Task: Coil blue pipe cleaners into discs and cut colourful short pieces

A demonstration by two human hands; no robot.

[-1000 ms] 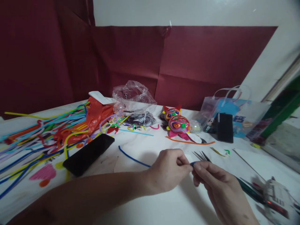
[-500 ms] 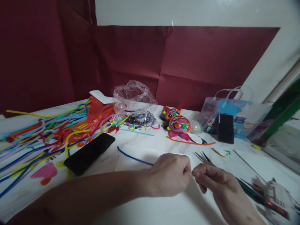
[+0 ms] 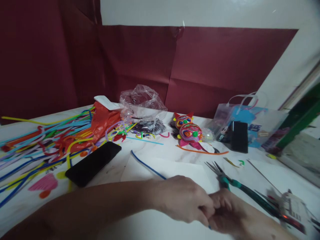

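A blue pipe cleaner [image 3: 148,165] slants over a white sheet of paper [image 3: 180,166] and passes under my left hand [image 3: 186,200]. The left fingers are curled shut on it. My right hand [image 3: 226,211] meets the left one, its fingers pinched together. A small blue tip pokes out between the two hands, by the right fingertips; the stretch inside the grip is hidden. Long-nose pliers [image 3: 252,193] with green handles lie just beyond my right hand, their jaws apart.
Many coloured pipe cleaners [image 3: 50,140] and a black phone [image 3: 93,163] lie left. A colourful wound figure [image 3: 191,131] and an orange pipe cleaner [image 3: 202,151] are farther back. At right stand a dark phone [image 3: 239,136], a clear bag [image 3: 265,126] and a white device [image 3: 295,210] with a red light.
Both hands have moved down and slightly right, and they now touch and overlap. The blue pipe cleaner's free end has swung up and right. More of the pliers shows.
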